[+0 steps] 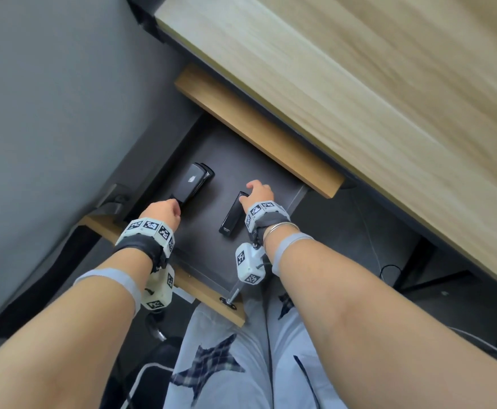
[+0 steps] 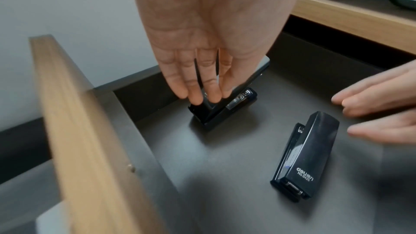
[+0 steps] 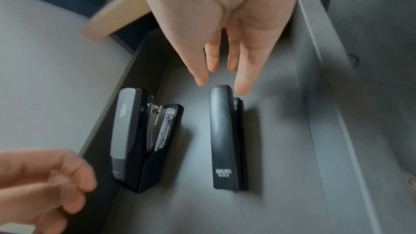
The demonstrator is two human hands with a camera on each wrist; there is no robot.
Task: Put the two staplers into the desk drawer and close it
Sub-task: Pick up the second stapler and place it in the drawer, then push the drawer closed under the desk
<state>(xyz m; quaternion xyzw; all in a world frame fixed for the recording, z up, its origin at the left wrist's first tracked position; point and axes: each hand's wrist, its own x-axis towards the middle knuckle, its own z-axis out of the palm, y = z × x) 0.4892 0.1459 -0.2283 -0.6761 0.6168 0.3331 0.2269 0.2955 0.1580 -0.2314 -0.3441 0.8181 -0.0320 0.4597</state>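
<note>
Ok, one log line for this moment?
staplers: grey-top, black, both in drawer | left hand: touching grey-top | right hand: open over black | drawer: open

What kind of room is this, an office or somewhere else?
Probably an office or study. A pale wooden desk top has an open desk drawer below it, and two staplers lie in the drawer: a grey-topped stapler and an all-black stapler.

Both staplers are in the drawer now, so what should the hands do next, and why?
Probably lift both hands clear of the drawer and push its wooden front shut. The grey-topped stapler and the black stapler already lie on the drawer floor. The right hand hovers open, apparently touching nothing, the left hand is at the grey-topped one's end, and the drawer is wide open.
</note>
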